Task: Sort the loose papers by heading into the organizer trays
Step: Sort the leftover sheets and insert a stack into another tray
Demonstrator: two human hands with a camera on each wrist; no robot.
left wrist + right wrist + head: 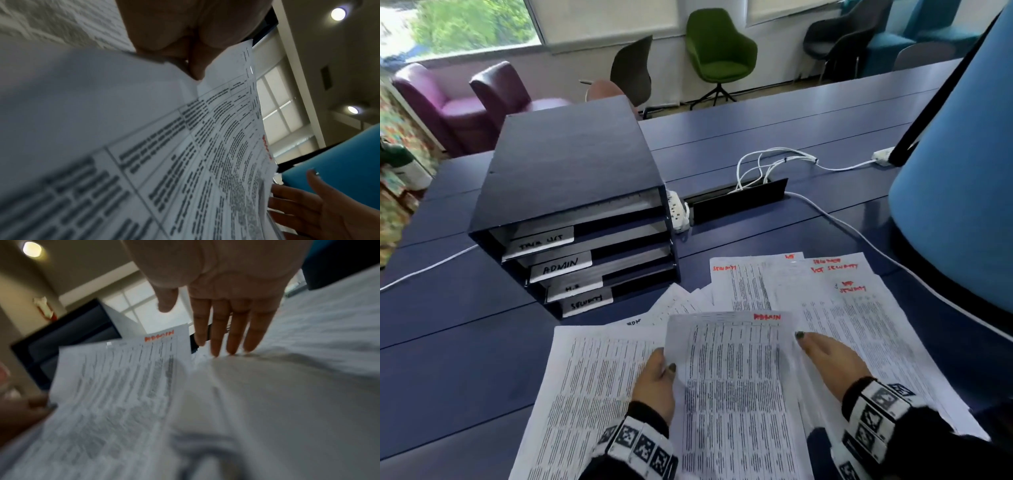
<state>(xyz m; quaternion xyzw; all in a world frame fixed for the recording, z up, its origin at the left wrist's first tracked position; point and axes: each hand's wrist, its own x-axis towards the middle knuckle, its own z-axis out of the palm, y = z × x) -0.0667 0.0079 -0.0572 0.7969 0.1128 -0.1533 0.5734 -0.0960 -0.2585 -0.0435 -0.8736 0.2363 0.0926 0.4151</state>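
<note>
Left hand [655, 383] pinches the ADMIN sheet [732, 383] by its 9 o'clock edge; right hand [832, 363], fingers straight together, lies flat on the SECURITY sheets [859, 308] at 3 o'clock.

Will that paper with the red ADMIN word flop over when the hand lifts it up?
Probably yes. The ADMIN sheet is one thin page, already curving where the left hand pinches only its edge. It looks very light. It may slide easily, since it lies over other loose papers.
</note>
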